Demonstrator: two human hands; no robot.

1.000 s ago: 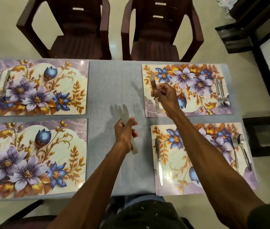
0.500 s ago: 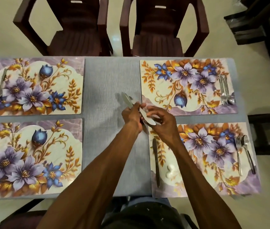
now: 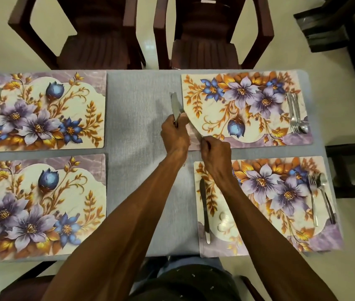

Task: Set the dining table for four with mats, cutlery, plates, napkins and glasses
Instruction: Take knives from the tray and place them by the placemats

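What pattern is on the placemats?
Purple and blue flowers with golden-orange leaves on the cream rectangular placemats, clearest in the head view.

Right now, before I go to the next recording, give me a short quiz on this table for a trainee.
1. True or false: a knife lies on the near right mat.
2. How many mats are on the table? A two, B four, C six.
3. Which hand grips the other knife, beside the far right mat?
Key: 1 true; 2 B; 3 the left hand.
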